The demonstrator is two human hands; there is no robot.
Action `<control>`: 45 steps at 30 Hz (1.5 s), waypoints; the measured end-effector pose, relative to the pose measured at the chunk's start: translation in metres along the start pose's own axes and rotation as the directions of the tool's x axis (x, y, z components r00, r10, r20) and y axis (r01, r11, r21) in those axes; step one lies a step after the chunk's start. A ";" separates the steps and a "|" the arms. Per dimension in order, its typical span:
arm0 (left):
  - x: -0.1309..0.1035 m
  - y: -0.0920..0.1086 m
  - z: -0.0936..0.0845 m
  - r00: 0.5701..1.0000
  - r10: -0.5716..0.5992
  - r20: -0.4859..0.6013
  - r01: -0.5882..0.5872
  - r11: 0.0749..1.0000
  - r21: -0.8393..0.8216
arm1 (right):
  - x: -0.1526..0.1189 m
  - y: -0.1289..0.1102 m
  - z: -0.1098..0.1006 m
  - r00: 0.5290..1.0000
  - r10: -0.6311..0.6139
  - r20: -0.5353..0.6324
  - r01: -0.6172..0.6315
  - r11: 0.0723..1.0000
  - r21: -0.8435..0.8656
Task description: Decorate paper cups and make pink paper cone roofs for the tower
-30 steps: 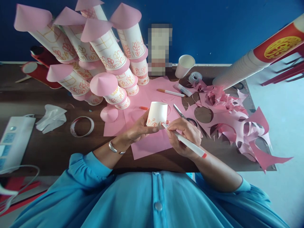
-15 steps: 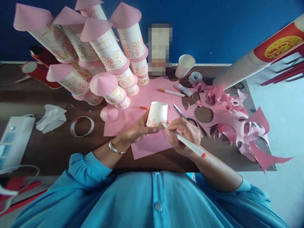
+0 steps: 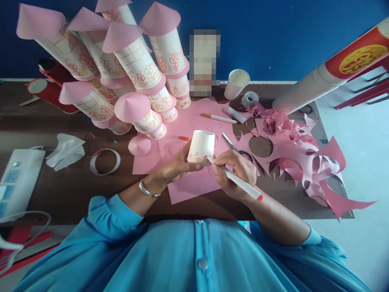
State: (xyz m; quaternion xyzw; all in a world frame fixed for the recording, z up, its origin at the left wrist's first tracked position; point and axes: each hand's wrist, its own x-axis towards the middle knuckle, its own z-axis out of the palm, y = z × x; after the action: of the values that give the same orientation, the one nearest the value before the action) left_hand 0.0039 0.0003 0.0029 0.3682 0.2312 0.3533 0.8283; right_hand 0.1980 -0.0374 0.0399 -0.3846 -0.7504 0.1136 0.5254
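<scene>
A white paper cup (image 3: pixel 202 142) with red flowers drawn along its lower part is held by my left hand (image 3: pixel 181 162), with the thumb across its lower edge. My right hand (image 3: pixel 237 172) is closed round a white marker (image 3: pixel 243 183) with a red end. The marker's tip touches or nearly touches the cup's lower right side. Beneath both hands lie pink paper sheets (image 3: pixel 194 188). An orange-red cap (image 3: pixel 184 138) sits left of the cup, and scissors (image 3: pixel 229 142) lie just behind my right hand.
Decorated cup towers with pink cones (image 3: pixel 138 73) stand at the back left. Pink scraps (image 3: pixel 313 162) spread on the right, before a long cup stack (image 3: pixel 313 95). Behind are another cup (image 3: pixel 237 84), tape (image 3: pixel 250 99), a glue stick (image 3: pixel 236 114) and an orange-ended marker (image 3: pixel 219 118).
</scene>
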 end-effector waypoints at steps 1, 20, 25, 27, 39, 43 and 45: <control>0.000 0.000 0.000 1.000 -0.001 -0.002 0.001 1.000 -0.002 | 0.000 0.000 0.000 1.000 0.001 -0.003 -0.001 1.000 0.002; 0.000 -0.001 -0.001 1.000 -0.016 -0.021 0.016 1.000 -0.013 | 0.000 -0.003 -0.001 1.000 0.026 -0.012 -0.027 0.999 -0.042; -0.001 0.001 0.001 0.999 -0.021 -0.027 0.021 1.000 0.007 | 0.000 -0.003 -0.002 1.000 0.022 0.004 -0.022 0.999 -0.049; -0.001 0.002 0.002 1.000 -0.009 -0.015 0.009 1.000 0.014 | 0.001 -0.003 -0.002 1.000 0.017 0.009 -0.017 0.999 -0.044; -0.002 -0.002 -0.004 0.999 0.010 -0.033 -0.009 1.000 0.020 | 0.000 -0.005 -0.003 0.998 -0.004 -0.064 0.008 0.999 0.054; 0.001 -0.004 -0.004 0.999 0.046 -0.028 -0.046 0.999 -0.012 | 0.000 -0.001 -0.001 0.996 0.018 -0.091 -0.012 0.998 0.070; 0.002 -0.004 -0.002 0.998 0.050 -0.041 -0.052 0.998 -0.038 | 0.000 0.000 0.000 0.995 0.018 -0.101 -0.009 0.996 0.086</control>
State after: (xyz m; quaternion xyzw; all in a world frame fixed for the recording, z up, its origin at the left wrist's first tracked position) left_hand 0.0053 0.0010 -0.0019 0.3505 0.2314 0.3862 0.8212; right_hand 0.1980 -0.0376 0.0396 -0.3722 -0.7146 0.1293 0.5780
